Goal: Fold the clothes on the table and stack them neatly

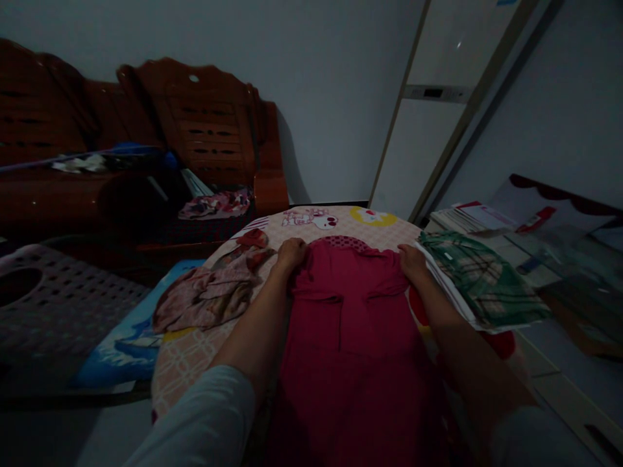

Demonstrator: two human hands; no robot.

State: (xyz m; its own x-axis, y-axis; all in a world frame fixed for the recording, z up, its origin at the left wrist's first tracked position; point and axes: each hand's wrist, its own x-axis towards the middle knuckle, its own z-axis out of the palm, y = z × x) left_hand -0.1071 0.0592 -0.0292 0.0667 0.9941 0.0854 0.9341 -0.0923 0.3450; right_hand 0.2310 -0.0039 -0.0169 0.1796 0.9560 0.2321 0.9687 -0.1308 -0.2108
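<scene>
A magenta dress (350, 337) lies spread out on a round surface covered with a patterned cloth (189, 363), its sleeves folded inward across the upper part. My left hand (292, 253) is closed on the far left corner of the dress. At the far right corner, my right hand (411, 261) pinches the fabric. Beyond the collar a pink dotted piece (346, 242) shows; what it belongs to is partly hidden. The near end of the dress runs out of view at the bottom.
A crumpled pinkish garment (209, 295) lies to the left. Green plaid cloth (481, 275) rests on the right beside a glass-topped table (559, 259). Behind stand a wooden sofa (209, 123) and a tall white cabinet-like unit (423, 143). A perforated basket (73, 298) is far left.
</scene>
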